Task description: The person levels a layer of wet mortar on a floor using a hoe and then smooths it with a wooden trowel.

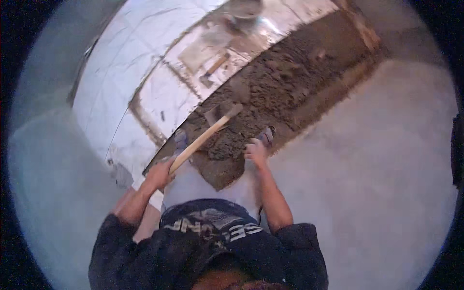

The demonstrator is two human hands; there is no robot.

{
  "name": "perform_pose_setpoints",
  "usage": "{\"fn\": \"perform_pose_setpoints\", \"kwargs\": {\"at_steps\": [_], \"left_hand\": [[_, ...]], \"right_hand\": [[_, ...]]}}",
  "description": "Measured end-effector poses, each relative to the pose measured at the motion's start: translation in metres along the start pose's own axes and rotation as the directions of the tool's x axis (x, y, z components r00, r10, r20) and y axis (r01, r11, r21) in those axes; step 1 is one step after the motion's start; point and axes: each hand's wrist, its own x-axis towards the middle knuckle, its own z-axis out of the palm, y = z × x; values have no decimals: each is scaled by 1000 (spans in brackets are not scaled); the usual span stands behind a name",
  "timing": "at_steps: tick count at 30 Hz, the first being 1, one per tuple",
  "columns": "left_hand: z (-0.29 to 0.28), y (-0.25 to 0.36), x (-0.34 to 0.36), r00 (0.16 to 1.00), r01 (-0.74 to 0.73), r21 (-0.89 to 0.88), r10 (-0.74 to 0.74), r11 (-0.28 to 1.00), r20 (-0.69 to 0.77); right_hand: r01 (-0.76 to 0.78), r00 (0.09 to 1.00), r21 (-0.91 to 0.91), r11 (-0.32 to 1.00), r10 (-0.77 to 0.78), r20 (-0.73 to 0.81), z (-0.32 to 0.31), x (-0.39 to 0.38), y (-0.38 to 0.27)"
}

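My left hand [160, 175] grips the lower end of a pale wooden handle belonging to a hoe [200, 140]. The handle slants up to the right, and its metal blade [215, 115] rests at the wet brown mortar [270, 82]. My right hand [256, 152] is off the handle, held over the mortar's near right edge beside my right shoe [267, 135]. Its fingers look loosely apart, slightly blurred, with nothing visible in them. My left shoe [181, 140] stands at the left side of the mortar strip.
Left of the mortar lies a white, mud-smeared surface [130, 92]. A short wooden-handled tool [215, 70] lies on it, and a blurred bucket-like container [245, 9] stands farther back. A grey wall-like surface [367, 169] borders the right side.
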Motion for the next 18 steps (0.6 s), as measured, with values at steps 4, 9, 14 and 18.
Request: {"fn": "perform_pose_setpoints", "kwargs": {"at_steps": [4, 9, 14, 18], "left_hand": [[-5, 6, 18, 993, -106, 17, 107, 994, -52], [11, -16, 24, 991, -68, 23, 71, 997, -111], [10, -10, -3, 993, 80, 47, -75, 996, -92], [35, -35, 12, 983, 92, 16, -88, 996, -161]], "right_hand": [[301, 903, -823, 482, -421, 84, -253, -4, 24], [-157, 952, -728, 667, -93, -291, -345, -69, -66], [-265, 862, -271, 925, 101, -497, -252, -128, -131], [-161, 851, -368, 916, -60, -521, -235, -141, -98]]}}
